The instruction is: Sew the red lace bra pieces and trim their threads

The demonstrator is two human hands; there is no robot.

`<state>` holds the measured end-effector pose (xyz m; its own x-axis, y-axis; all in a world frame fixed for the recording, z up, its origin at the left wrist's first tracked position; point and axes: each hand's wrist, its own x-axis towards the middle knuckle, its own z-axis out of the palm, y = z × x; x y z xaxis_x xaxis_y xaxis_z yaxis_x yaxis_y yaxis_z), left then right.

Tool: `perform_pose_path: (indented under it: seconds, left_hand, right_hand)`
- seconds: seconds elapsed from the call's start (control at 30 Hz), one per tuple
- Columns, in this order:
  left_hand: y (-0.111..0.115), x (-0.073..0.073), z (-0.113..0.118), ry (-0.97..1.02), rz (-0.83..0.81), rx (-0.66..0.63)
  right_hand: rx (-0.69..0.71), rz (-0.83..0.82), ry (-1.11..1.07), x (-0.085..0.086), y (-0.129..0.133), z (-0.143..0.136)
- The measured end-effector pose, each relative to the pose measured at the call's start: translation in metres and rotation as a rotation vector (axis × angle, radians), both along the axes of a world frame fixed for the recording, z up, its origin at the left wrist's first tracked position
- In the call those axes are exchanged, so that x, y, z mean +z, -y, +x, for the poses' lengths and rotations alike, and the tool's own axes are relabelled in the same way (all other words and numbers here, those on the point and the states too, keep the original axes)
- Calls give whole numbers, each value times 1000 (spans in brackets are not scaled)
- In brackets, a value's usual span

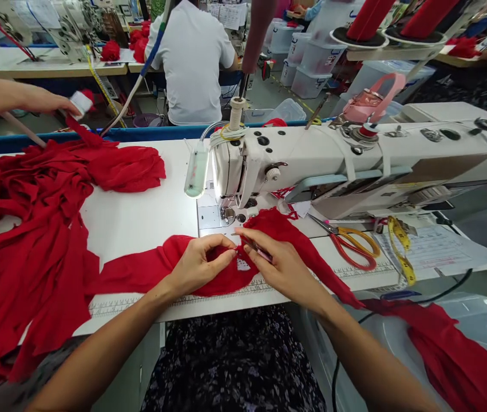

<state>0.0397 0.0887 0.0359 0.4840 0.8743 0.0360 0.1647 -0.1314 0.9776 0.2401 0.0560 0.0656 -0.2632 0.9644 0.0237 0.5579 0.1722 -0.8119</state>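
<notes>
Red fabric (140, 272) runs across the front of the white sewing table. My left hand (204, 260) pinches its edge between thumb and fingertips, just in front of the sewing machine (234, 166). Close beside it, my right hand (284, 263) also grips the cloth; a small slim tool (262, 252) lies under its fingers, partly hidden, and its kind is unclear. The machine's presser foot (227, 214) stands right behind both hands. From there the cloth continues right and hangs over the table edge into a clear plastic bin (380, 337).
A large heap of red fabric (46, 229) covers the left side; another person's hand (54, 103) reaches over it with a white item. Scissors (350, 243), a yellow tape measure (401, 249) and papers (444, 252) lie right. Someone in a white shirt (194, 63) sits ahead.
</notes>
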Motion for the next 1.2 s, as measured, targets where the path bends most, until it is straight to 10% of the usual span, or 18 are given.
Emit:
perform_pose_path:
  seconds: [1.0, 1.2]
  left_hand:
    - [-6, -4, 3, 10, -99, 37]
    - [-6, -8, 3, -33, -6, 136]
  right_hand:
    - [-94, 237, 214, -30, -13, -10]
    - [-173, 594, 552, -18, 10, -13]
